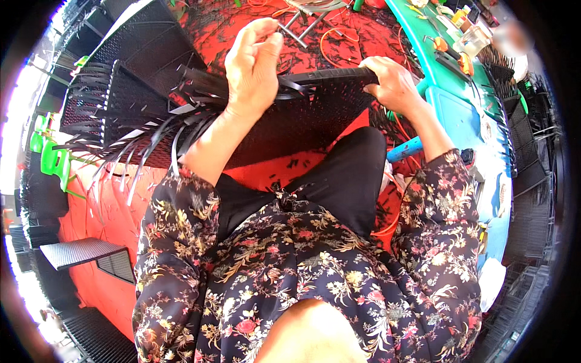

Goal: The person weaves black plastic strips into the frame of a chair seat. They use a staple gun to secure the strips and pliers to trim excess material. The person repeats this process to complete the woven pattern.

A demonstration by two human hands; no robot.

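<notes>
A black woven panel [302,127] stands tilted across my lap, with its top edge away from me. My right hand [393,85] is closed on the panel's far right corner, thumb on the near side and fingers over the edge. Above the panel's upper left edge, my left hand [254,69] is raised with its fingers curled toward the thumb. Whatever may be between those fingertips is too small to make out. Loose flat black strips [151,136] fan out from the panel's left side, passing behind and under my left forearm.
Black strip scraps litter the red floor [91,212]. At right stand a green table [417,36] with tools and a jar, and a blue surface [451,112]. Green plastic chairs [55,163] and a grey panel [82,251] are at left. An orange cord [330,45] lies ahead.
</notes>
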